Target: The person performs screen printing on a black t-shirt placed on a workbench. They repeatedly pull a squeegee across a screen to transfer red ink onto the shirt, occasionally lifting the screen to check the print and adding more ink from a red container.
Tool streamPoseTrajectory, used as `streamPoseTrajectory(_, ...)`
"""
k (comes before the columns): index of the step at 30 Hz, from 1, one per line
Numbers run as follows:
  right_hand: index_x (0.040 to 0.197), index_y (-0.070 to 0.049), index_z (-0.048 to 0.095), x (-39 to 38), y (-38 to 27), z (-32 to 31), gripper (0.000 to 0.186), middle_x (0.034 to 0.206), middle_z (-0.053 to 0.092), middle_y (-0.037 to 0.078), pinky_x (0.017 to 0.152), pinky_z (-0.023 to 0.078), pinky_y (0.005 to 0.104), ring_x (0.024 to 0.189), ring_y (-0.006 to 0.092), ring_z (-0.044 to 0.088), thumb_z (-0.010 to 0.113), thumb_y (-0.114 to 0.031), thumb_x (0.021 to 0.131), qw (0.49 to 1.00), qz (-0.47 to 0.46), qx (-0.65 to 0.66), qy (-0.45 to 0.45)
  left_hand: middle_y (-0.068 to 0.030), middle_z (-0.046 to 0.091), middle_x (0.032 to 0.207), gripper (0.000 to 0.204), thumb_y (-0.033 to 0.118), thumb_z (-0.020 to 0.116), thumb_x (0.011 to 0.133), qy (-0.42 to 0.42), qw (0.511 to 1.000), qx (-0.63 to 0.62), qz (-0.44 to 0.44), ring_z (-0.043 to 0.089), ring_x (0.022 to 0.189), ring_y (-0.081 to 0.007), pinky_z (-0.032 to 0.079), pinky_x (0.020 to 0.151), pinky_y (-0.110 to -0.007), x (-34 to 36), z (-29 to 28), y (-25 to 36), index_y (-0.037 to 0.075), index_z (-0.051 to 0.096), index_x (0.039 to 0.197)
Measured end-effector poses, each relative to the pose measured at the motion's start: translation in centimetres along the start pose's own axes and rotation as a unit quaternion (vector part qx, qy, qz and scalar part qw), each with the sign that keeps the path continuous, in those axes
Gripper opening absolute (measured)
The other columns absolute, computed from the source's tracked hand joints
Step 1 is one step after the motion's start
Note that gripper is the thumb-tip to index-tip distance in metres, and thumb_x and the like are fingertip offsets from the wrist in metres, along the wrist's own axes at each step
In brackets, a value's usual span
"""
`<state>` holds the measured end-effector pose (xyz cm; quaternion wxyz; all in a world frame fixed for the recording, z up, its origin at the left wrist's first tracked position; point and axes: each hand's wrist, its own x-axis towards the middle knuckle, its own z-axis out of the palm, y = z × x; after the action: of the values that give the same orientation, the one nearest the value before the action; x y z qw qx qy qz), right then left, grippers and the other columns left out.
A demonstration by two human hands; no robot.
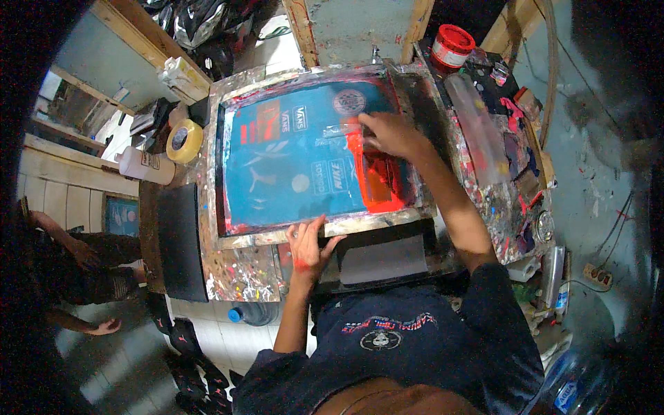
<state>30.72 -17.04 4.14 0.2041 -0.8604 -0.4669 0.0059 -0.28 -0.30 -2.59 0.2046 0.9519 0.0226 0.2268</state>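
A silk-screen printing frame [256, 238] with pale wooden edges and blue-green mesh lies on the worktable. Small designs show in the mesh, and red ink [384, 205] covers a patch at its right side. My right hand [393, 135] is closed above the upper end of that ink; what its fingers hold is hidden. My left hand [308, 247] rests at the near wooden edge, fingers stretched over it and thumb apart. Beneath the near edge, a dark flat board [384, 261] with a grey panel partly shows.
The paint-spattered table [238, 277] carries a tape roll [185, 140], a whitish bottle [146, 166] and a black pad [181, 242] at left. A red-lidded tub [452, 47] and stained rags [529, 162] lie right. Another person's hand [107, 326] shows at far left.
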Motion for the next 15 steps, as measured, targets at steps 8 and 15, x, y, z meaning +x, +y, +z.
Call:
streamPoseTrajectory(8,0.116,-0.006,0.062,-8.7,-4.4,4.0,0.031,0.104,0.065,0.012,0.082,0.055,0.0435,0.100,0.0319,0.065,0.069,-0.024,0.092,0.992,-0.049,-0.109,0.039,-0.0119,0.067,0.122,0.083,0.044,0.093,0.070,0.053,0.998,0.021,-0.024,0.061,0.116,-0.0303,0.035,0.108,-0.051,-0.3,-0.7,1.6,0.004,0.059,0.135)
streamPoseTrajectory(15,0.120,-0.002,0.061,-15.4,-10.5,3.0,0.045,0.114,0.065,0.015,0.094,0.052,0.0404,0.107,0.0304,0.062,0.065,-0.037,0.092,0.990,-0.054,-0.106,0.075,-0.0109,0.068,0.118,0.083,0.046,0.090,0.073,0.025,0.998,0.039,-0.030,0.063,0.109,-0.0271,0.034,0.107,-0.047,-1.3,-0.2,-1.1,0.002,0.059,0.136)
